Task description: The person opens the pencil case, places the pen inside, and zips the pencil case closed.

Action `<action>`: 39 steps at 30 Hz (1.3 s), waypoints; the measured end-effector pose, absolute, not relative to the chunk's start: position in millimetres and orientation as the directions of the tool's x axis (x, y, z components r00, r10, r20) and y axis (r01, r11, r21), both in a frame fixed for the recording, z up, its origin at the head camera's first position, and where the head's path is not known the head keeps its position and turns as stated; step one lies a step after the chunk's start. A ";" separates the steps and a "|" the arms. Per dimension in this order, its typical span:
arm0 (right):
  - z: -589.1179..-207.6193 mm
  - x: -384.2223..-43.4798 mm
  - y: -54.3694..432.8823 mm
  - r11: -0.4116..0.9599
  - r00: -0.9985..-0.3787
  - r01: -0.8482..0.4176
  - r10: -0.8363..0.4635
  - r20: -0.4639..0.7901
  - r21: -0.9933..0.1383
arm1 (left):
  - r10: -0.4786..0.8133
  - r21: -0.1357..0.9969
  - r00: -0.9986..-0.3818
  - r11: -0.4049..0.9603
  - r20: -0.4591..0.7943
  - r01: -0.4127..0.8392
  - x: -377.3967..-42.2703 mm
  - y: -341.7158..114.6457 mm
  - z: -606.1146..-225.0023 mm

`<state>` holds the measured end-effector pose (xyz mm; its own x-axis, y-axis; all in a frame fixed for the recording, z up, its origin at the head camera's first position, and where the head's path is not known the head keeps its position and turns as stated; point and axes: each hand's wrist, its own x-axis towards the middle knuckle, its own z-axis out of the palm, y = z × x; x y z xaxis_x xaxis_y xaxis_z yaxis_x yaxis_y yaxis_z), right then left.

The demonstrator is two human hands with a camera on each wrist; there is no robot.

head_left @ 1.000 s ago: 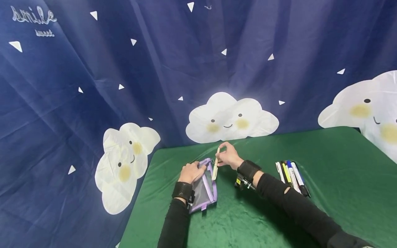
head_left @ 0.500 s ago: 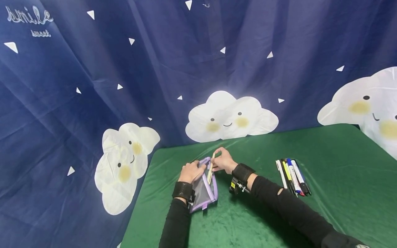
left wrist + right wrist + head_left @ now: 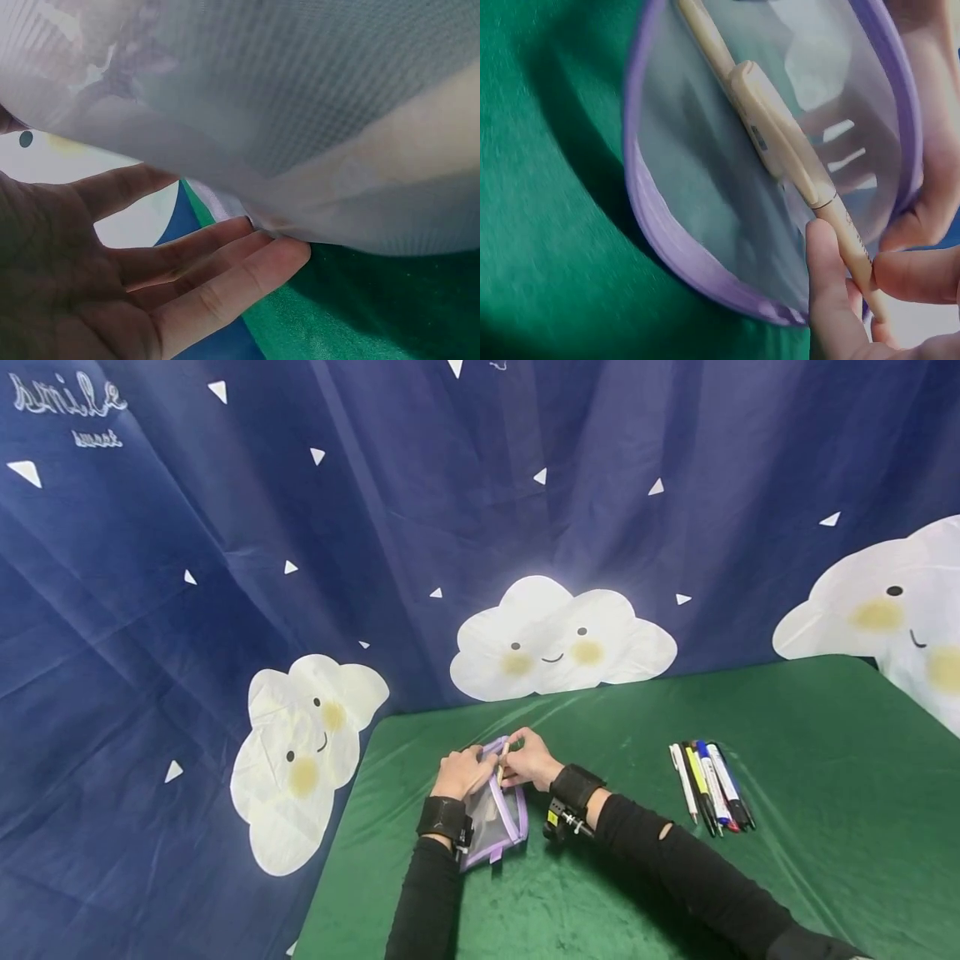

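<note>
A mesh zip pouch (image 3: 489, 827) with purple edging lies on the green table with its mouth open. My left hand (image 3: 461, 774) grips its far end, thumb at the purple rim (image 3: 909, 127) and fingers behind the mesh, as the right wrist view shows. Seen from the left wrist, the left fingers (image 3: 225, 277) lie against the pouch's outside. My right hand (image 3: 531, 760) pinches a cream clip-on pen (image 3: 780, 135) between thumb and fingers, its capped end inside the pouch mouth. Beside it in the pouch, a second cream pen-like stick (image 3: 709, 34) shows partly; the held pen overlaps it.
To the right on the table lies a loose bunch of several pens and markers (image 3: 711, 785), white, black, yellow and blue among them. A dark blue curtain (image 3: 405, 510) with cloud prints hangs behind the table's far edge.
My right hand has moved left and toward the pouch, taking the cream pen from beside the pouch into its mouth. The left hand has stayed on the pouch.
</note>
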<state>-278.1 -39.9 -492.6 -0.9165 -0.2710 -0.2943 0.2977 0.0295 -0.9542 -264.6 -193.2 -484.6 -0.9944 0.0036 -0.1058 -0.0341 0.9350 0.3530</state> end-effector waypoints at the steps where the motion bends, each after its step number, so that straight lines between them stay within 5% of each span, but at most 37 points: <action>1: -492.2 -277.0 -41.4 0.030 -0.915 0.300 -0.273 -0.296 -0.954 | 0.004 0.349 -0.994 0.936 -0.106 -0.034 -264.9 -193.4 -484.3; 12: -498.1 -272.9 -52.0 0.042 -0.916 0.317 -0.246 -0.317 -0.947 | 0.010 0.337 -0.997 0.941 -0.078 -0.017 -267.9 -196.7 -484.1; 39: -514.9 -268.1 -62.1 0.098 -0.865 0.260 -0.418 -0.277 -0.961 | 0.011 0.369 -0.997 0.929 -0.082 -0.020 -264.1 -198.4 -481.5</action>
